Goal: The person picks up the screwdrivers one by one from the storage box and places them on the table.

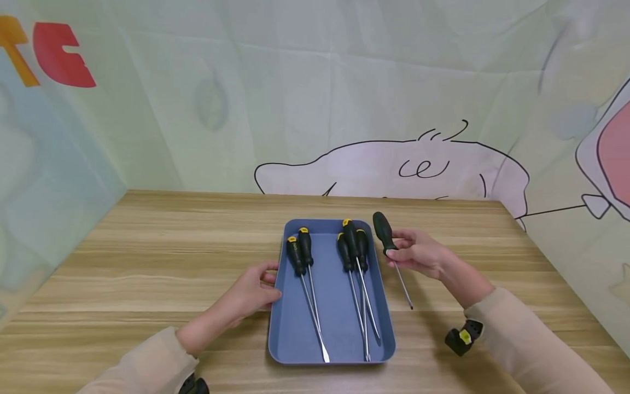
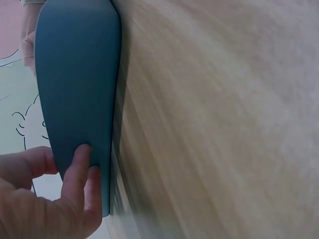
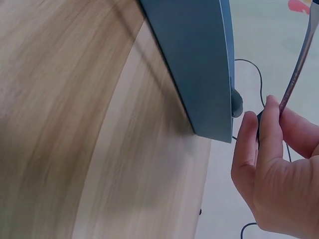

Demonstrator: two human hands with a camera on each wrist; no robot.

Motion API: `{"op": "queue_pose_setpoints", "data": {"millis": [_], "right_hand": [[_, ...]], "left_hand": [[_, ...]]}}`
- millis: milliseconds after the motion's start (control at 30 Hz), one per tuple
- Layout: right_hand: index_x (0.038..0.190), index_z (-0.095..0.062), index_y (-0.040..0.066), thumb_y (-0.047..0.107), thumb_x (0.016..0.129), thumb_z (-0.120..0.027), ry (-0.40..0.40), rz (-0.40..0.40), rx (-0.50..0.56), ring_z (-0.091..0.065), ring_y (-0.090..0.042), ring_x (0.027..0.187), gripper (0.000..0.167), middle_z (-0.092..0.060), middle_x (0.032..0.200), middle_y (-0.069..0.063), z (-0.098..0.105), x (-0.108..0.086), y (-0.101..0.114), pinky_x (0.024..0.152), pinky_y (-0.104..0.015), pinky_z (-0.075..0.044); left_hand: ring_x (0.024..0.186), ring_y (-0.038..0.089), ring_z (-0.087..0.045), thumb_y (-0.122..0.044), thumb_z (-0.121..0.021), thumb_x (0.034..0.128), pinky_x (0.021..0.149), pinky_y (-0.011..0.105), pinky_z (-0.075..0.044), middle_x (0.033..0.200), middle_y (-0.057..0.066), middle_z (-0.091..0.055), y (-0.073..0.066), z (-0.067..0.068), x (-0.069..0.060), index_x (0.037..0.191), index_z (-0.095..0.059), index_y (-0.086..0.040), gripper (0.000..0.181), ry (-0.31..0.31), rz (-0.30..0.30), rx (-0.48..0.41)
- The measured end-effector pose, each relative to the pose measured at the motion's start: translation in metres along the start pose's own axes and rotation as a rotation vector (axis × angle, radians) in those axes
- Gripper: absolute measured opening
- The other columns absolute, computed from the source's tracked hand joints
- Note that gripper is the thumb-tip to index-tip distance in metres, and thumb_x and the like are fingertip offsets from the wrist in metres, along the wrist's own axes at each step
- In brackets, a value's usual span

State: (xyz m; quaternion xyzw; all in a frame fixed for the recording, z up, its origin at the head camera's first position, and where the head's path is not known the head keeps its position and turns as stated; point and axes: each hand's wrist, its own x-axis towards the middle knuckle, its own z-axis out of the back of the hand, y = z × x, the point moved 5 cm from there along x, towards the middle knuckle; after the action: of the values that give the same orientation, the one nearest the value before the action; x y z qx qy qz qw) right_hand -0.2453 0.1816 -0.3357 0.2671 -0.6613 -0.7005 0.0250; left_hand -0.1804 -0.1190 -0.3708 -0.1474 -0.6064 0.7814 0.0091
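Note:
My right hand (image 1: 415, 254) pinches a screwdriver (image 1: 383, 230) with a dark handle where the handle meets the shaft. It is held just right of the blue tray (image 1: 330, 328), handle up and metal tip pointing down toward the table. In the right wrist view its shaft (image 3: 299, 64) rises from between the fingers. My left hand (image 1: 253, 293) grips the tray's left side; in the left wrist view fingers (image 2: 77, 174) press the outer wall and the thumb meets the rim. Two black-and-yellow screwdrivers (image 1: 305, 249) lie at the tray's left, and three more screwdrivers (image 1: 350, 241) cross at its right.
The tray stands on a wood-grain table (image 1: 172, 246). A printed cloth backdrop (image 1: 295, 98) hangs behind and beside the table. Black wrist-worn devices (image 1: 462, 338) sit at both sleeves.

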Motion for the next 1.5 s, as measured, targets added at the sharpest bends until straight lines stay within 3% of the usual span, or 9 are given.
{"op": "queue_pose_setpoints", "data": {"millis": [367,600,867,1500], "right_hand": [[0.141,-0.008,-0.015,-0.014,0.088,-0.048,-0.009,0.026,0.027,-0.064,-0.016,0.079,0.065,-0.053,0.091,-0.01,0.007,-0.003,-0.006,0.075,-0.027,-0.056],[0.142,-0.008,-0.014,-0.011,0.089,-0.049,-0.041,0.003,0.009,-0.062,-0.014,0.077,0.067,-0.05,0.094,-0.011,0.014,-0.006,-0.01,0.076,-0.027,-0.056],[0.143,-0.007,-0.012,-0.009,0.09,-0.051,-0.069,-0.042,0.036,-0.062,-0.014,0.075,0.07,-0.05,0.094,-0.01,0.022,-0.006,-0.019,0.073,-0.025,-0.055],[0.142,-0.008,-0.014,-0.012,0.087,-0.052,-0.167,-0.065,0.04,-0.061,-0.013,0.074,0.07,-0.048,0.1,-0.015,0.03,0.002,-0.041,0.068,-0.024,-0.056]], "left_hand": [[0.082,0.024,-0.061,0.014,-0.054,0.078,0.068,0.038,-0.057,0.103,0.025,-0.051,0.0,0.0,0.0,0.131,-0.038,0.012,0.055,0.008,-0.004,0.003],[0.081,0.024,-0.061,0.015,-0.054,0.0785,0.068,0.037,-0.057,0.103,0.023,-0.053,0.001,0.001,0.001,0.13,-0.041,0.01,0.054,-0.021,0.021,0.004],[0.083,0.025,-0.061,0.014,-0.055,0.0785,0.066,0.038,-0.057,0.104,0.025,-0.052,-0.001,0.0,-0.001,0.131,-0.038,0.012,0.055,-0.004,0.002,0.022],[0.081,0.023,-0.061,0.014,-0.055,0.0786,0.067,0.037,-0.057,0.103,0.023,-0.052,0.0,0.002,0.001,0.13,-0.041,0.01,0.053,-0.027,0.022,0.01]]}}
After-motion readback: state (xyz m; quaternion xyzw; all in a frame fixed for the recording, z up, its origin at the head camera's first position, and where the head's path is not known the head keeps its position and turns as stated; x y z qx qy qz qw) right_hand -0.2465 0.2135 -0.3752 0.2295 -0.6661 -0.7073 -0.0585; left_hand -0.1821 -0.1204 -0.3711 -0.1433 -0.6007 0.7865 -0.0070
